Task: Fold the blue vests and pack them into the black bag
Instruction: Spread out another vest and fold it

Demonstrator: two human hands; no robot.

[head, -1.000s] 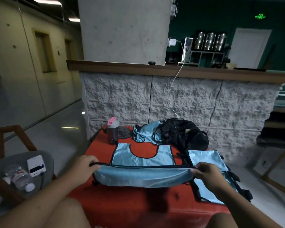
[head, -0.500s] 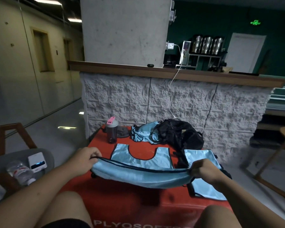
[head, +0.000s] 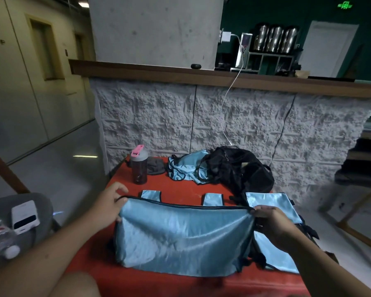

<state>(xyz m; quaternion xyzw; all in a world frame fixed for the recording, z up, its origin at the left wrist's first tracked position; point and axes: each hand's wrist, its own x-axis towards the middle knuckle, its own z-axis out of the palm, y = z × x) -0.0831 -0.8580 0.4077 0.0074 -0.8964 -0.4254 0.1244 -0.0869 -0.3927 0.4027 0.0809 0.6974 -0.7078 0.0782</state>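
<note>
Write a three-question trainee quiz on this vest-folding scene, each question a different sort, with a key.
1. True or false: both hands grip the same blue vest.
2. Multiple choice: the black bag lies A) on the floor, B) at the far side of the red table, C) on the counter.
3. Fill in: the bottle beyond the left hand has a ____ lid.

Key: 1 true, the left hand and right hand each hold a top corner; 2 B; 3 pink.
</note>
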